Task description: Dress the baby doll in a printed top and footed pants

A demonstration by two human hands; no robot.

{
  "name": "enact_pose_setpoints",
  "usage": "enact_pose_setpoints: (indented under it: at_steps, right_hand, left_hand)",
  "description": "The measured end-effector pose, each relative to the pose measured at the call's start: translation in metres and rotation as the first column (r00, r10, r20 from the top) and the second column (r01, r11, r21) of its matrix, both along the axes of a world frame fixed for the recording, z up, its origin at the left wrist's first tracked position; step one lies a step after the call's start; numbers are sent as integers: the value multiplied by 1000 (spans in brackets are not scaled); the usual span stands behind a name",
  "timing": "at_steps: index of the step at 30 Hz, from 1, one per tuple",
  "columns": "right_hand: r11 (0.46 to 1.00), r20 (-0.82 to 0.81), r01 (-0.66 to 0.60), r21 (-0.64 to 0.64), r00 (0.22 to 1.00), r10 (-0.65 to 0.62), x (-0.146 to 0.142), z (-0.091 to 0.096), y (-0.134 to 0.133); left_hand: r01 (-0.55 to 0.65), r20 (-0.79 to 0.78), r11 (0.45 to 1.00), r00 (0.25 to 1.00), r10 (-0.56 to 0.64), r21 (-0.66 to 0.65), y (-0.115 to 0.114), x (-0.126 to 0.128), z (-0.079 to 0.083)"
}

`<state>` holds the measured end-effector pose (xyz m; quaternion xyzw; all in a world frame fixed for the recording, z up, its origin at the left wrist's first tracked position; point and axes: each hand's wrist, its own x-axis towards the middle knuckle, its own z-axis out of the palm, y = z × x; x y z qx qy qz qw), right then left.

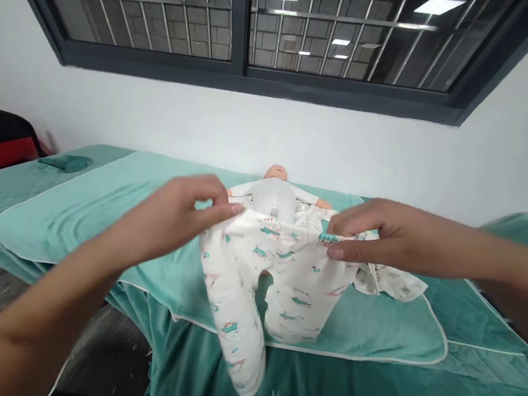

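A pair of white baby pants (294,281) with a small green and pink print hangs between my hands. My left hand (189,210) pinches the waistband at its left end, and my right hand (363,231) pinches it near the right end. One leg dangles lower, over the bed's front edge. Beyond the pants a baby doll (274,190) in a white top lies on its back, head toward the wall; the pants hide its lower body. Some printed baby clothing (390,282) lies crumpled just behind my right hand.
A light green mat (106,209) with pale piping covers part of the bed, over a darker green cover (321,388). A barred window (238,75) is set in the white wall. At far left stands a red and black object (5,144).
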<state>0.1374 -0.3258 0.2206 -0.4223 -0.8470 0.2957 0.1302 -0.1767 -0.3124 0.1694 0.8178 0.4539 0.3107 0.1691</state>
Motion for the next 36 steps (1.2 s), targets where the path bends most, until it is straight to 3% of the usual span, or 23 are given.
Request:
enact_pose_setpoints:
  at_steps: [2,5,8,10,11,13,15,17,19,21,23,24,25,26,28,29,30,32,34,36]
  right_hand:
    - [966,-111,-34,-256,994,5,-5,-30,-2]
    - [904,-370,-132,-407,928,-31,-26,-86,-11]
    - [890,-591,-162,-426,794,-139,-54,-131,-16]
    - [888,-720,-148,-436,649,-245,-71,-145,-7]
    - [891,-768,-137,-434,574,-285,-78,-148,2]
    - [904,-832,-105,-414,447,-329,-87,-150,27]
    - [908,-838,-44,-417,407,-364,-91,-153,57]
    - [872,-745,13,-490,513,-426,-91,-159,81]
    - [808,-529,38,-587,738,-419,-89,-166,94]
    - [725,-302,-36,-688,923,-240,-86,-170,98]
    - [630,-211,-143,-764,977,-35,-84,-168,101]
    - [618,-192,-153,-772,981,3,-83,-165,105]
    - [657,-168,-111,-746,986,-25,-81,-162,112]
    - [738,-133,-12,-674,985,-105,-78,-159,123]
    - [887,-88,273,-373,941,-327,-68,-155,156]
    - [904,-97,388,-181,907,-409,-61,-155,177]
    - [889,-112,459,-2,883,-456,-52,-157,201]
    - [809,-171,554,197,832,-528,-33,-167,251]
    - [728,-168,624,284,780,-603,-14,-183,297]
    - [679,-107,673,293,729,-677,3,-198,335]
  left_hand:
    - [0,48,981,999,9,-194,-2,7,-28]
    - [16,289,919,951,108,-395,-12,24,-71]
    - [194,656,873,735,173,-448,-24,38,-108]
    - [305,785,861,599,159,-407,-30,42,-131]
    - [337,790,845,594,151,-415,-32,42,-142]
    - [363,708,775,689,151,-518,-33,41,-161]
    - [297,580,724,796,172,-622,-32,39,-172]
    - [113,499,822,837,224,-559,-28,36,-173]
    - [-133,476,930,829,294,-342,-23,32,-162]
    - [-273,477,943,813,332,-191,-13,28,-146]
    - [-314,481,924,790,381,-216,3,26,-130]
    - [-339,480,906,770,421,-251,14,26,-124]
    - [-373,475,883,745,468,-286,27,26,-120]
    - [-414,471,856,716,516,-310,42,27,-119]
    - [-479,424,803,683,595,-355,75,30,-123]
    - [-482,369,788,702,609,-384,92,32,-128]
    - [-472,290,780,744,602,-410,107,34,-133]
    - [-448,142,812,838,527,-374,131,41,-142]
    - [-398,111,875,891,440,-275,143,49,-148]
    - [-318,193,902,904,381,-291,150,59,-150]
